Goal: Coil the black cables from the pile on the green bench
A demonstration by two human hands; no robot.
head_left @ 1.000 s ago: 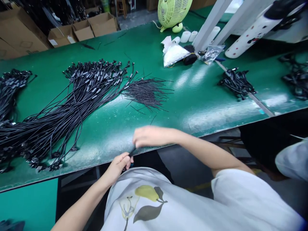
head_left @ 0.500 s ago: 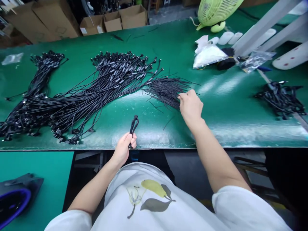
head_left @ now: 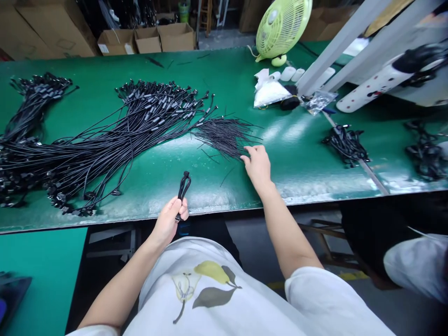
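My left hand (head_left: 171, 215) is closed around a folded black cable (head_left: 184, 186), whose loop and dark plug stick up above the fist. A metal connector end shows just under the fingers. At the right end of a pile of thin black ties (head_left: 224, 135), my right hand (head_left: 258, 165) hovers with thumb and forefinger apart; I see nothing held between them. Left of the ties lies a large heap of long black cables (head_left: 115, 140) with grey sleeves and small plugs at the ends.
Another cable bunch (head_left: 33, 102) lies at far left. Coiled cables (head_left: 346, 144) rest to the right on the green table (head_left: 297, 177). Behind stand a green fan (head_left: 283, 28), a white bag (head_left: 271, 93) and grey posts (head_left: 343, 46). A person's sleeve (head_left: 416, 266) shows at right.
The view has swung to the right, showing more cables and another person's sleeve. My right hand's fingers have gone from pinched at the ties to apart. My left hand keeps the folded cable.
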